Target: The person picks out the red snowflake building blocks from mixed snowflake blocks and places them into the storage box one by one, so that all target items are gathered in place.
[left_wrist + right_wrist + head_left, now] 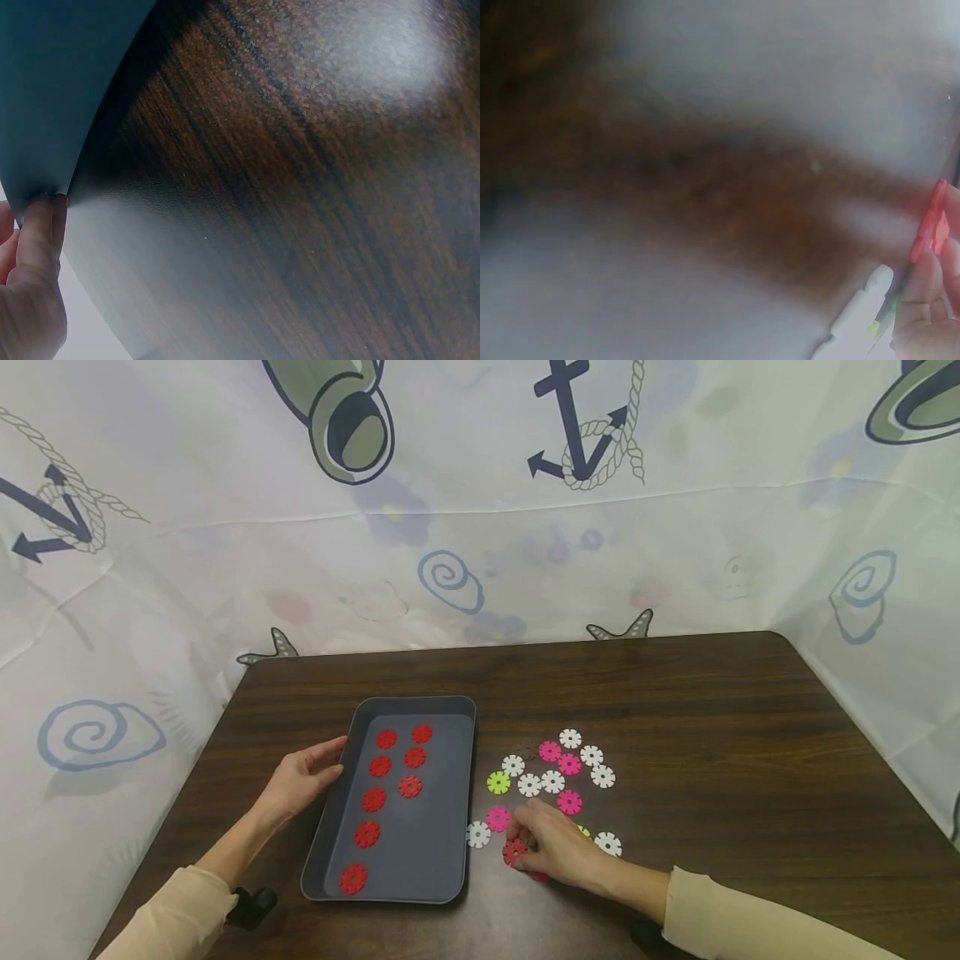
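A dark grey tray (438,852) holds several red notched discs (367,834) in two columns, the left one longer. Against the tray's left side rests my left hand (300,779), its fingertips touching the outer wall, as the left wrist view shows too. My right hand (558,847) pinches a red notched disc (514,852) between thumb and fingers, just right of the tray. In the right wrist view that disc is seen edge-on. Under this hand lie other discs, partly hidden, including a bit of red.
Loose white discs (529,785), pink discs (569,802) and a yellow-green disc (498,782) lie scattered on the dark wooden table (712,735) right of the tray. A patterned white cloth (525,568) hangs behind and beside the table.
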Motion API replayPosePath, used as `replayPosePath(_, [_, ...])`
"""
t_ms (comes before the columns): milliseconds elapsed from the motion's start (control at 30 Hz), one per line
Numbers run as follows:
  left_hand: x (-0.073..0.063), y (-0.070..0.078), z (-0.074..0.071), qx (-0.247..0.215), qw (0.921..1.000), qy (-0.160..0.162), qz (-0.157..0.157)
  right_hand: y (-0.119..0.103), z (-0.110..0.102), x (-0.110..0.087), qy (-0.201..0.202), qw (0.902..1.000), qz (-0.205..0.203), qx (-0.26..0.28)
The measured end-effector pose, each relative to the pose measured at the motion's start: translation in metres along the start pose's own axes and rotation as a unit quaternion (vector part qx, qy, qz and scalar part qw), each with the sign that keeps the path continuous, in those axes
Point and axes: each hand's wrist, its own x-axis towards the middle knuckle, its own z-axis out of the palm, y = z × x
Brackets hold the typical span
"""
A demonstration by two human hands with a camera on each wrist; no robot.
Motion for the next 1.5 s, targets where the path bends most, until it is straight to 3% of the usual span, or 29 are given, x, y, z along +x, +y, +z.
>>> replayPosePath(700, [-0.0006, 0.0020, 0.0002, 0.004, 1.0000, 0.001, 0.000, 0.0010, -0.0018, 0.0015, -0.001, 0.9992, 0.023, 0.034])
replayPosePath(1500, [-0.0005, 0.0019, 0.0002, 0.004, 1.0000, 0.003, -0.002, 0.0046, -0.0093, 0.0045, -0.013, 0.9913, 0.035, 0.126])
